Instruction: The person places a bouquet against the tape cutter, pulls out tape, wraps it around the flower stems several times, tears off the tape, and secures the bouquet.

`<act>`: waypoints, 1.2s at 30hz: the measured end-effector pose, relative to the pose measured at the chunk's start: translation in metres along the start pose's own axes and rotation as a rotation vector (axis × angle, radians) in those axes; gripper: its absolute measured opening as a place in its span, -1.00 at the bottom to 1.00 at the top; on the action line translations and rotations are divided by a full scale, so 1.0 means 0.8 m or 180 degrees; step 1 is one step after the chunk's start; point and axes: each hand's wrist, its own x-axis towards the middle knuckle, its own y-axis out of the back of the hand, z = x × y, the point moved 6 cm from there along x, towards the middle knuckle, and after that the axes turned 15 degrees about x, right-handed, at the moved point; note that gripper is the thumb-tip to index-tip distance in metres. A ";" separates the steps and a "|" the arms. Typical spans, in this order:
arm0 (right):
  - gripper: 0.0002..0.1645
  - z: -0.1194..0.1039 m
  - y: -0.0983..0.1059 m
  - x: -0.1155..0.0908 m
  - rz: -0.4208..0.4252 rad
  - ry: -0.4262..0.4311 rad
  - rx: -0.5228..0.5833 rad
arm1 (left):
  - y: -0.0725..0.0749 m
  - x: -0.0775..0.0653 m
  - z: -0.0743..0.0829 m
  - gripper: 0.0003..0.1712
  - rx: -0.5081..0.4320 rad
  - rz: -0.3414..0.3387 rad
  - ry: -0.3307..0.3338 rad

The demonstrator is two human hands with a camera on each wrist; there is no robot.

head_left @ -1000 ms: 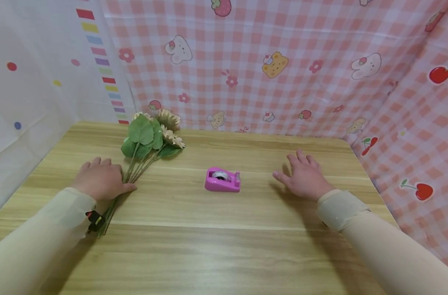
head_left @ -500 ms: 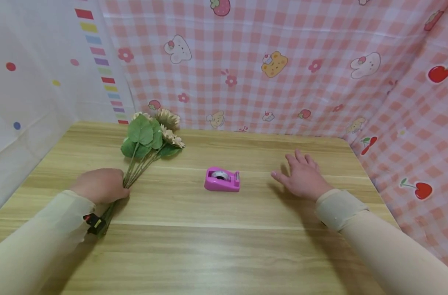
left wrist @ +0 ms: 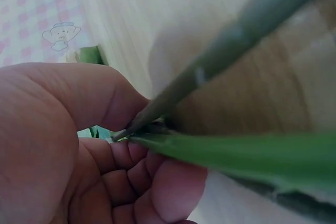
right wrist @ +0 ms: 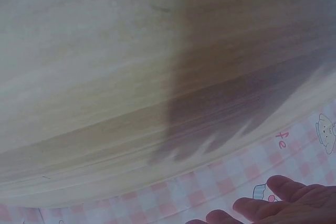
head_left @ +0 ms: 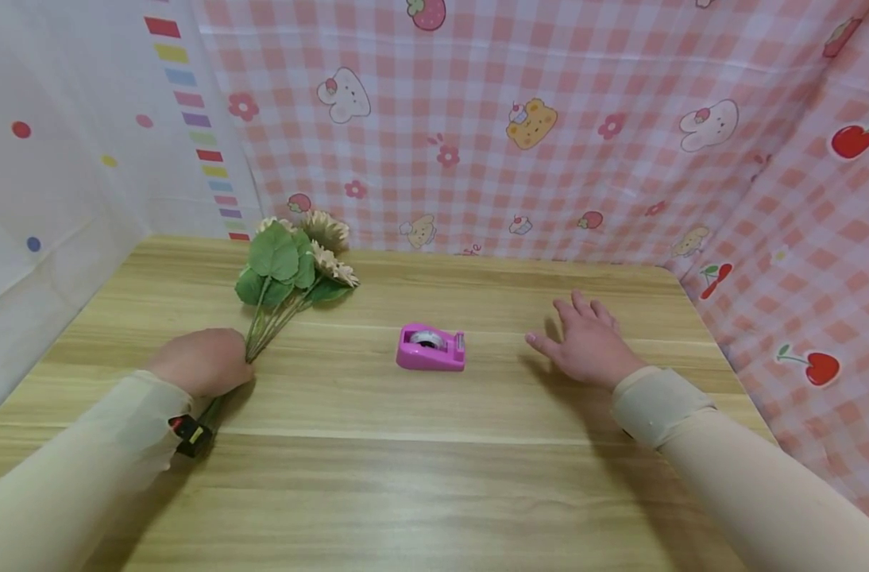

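At the left of the head view lies a bunch of artificial-looking flowers (head_left: pixel 273 253) with cream blooms, broad green leaves and thin stems. My left hand (head_left: pixel 204 362) holds the stems partway down, its fingers curled around them. In the left wrist view the thumb and curled fingers pinch the green stems (left wrist: pixel 210 72); the blooms are mostly hidden there. A pink tape dispenser (head_left: pixel 432 361) with a roll of clear tape stands mid-table. To its right, my right hand (head_left: pixel 593 343) hovers palm down with fingers spread, touching no object.
The wood-grain table (head_left: pixel 434 492) reaches back to a pink checked cloth (head_left: pixel 477 95) along the rear. More checked cloth (head_left: pixel 820 318) hangs at the right, and a white dotted cloth (head_left: pixel 63 191) at the left.
My left hand's fingers, earlier stretched out over the stems, have curled in and closed around them. The flowers and tape dispenser stay put, and the right hand has barely shifted.
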 end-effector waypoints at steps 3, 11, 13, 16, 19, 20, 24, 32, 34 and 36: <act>0.16 0.000 -0.001 0.000 -0.0016 0.0002 0.0000 | -0.001 0.001 0.000 -0.73 0.0015 0.0012 -0.0002; 0.15 0.001 0.000 0.000 -0.0016 0.0014 -0.0024 | -0.006 0.001 0.000 -0.72 -0.0109 0.0109 0.0014; 0.14 0.002 0.000 0.000 -0.0016 0.0007 -0.0024 | -0.006 0.001 0.000 -0.70 -0.0135 0.0206 0.0031; 0.15 0.003 0.000 0.001 -0.0010 0.0011 -0.0034 | -0.004 -0.001 0.001 -0.63 -0.0162 0.0366 0.0035; 0.16 0.004 0.000 0.002 -0.0011 0.0006 -0.0048 | -0.004 -0.003 0.004 -0.62 -0.0263 0.0463 0.0038; 0.17 0.004 0.000 0.002 -0.0010 0.0013 -0.0058 | -0.004 -0.004 0.004 -0.64 -0.0298 0.0479 0.0030; 0.17 0.003 0.000 0.000 -0.0008 0.0014 -0.0062 | -0.005 -0.007 0.009 -0.70 -0.0409 0.0548 -0.0001; 0.16 0.001 0.001 -0.002 -0.0002 0.0018 -0.0055 | -0.007 -0.011 0.009 -0.63 -0.0682 0.0583 0.0009; 0.16 0.001 0.002 -0.003 0.0000 0.0016 -0.0047 | -0.007 -0.013 0.009 -0.61 -0.0767 0.0558 0.0033; 0.15 0.002 0.001 -0.003 0.0002 0.0009 -0.0032 | -0.006 -0.016 0.009 -0.59 -0.0855 0.0520 0.0060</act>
